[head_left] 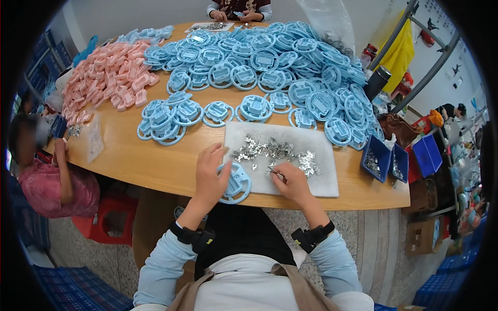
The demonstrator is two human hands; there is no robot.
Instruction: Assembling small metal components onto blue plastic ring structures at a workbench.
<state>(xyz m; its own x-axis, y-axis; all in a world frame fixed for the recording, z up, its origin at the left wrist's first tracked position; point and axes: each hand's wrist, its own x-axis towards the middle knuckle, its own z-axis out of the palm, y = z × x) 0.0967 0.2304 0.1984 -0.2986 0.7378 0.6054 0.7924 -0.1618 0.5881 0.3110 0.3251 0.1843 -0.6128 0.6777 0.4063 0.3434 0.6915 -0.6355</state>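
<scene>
My left hand [210, 173] is at the table's near edge, its thumb over the rim of a light-blue round plastic part [237, 182] with a raised rectangular middle. The left side of that part is hidden behind my fingers. Over the near side of a white foam mat [316, 187], my right hand [291, 181] pinches a slim dark metal tool [276, 172], too small to name surely. Its tip points left, towards the blue part. Small shiny metal pieces [275, 149] lie scattered on the mat just beyond my right hand.
A large heap of light-blue round parts [264, 59] covers the table's far side, with pink plastic parts [111, 72] to its left. Blue bins [376, 158] of metal pieces and a dark bottle [377, 82] stand right. Other people sit left [57, 181] and opposite [238, 10].
</scene>
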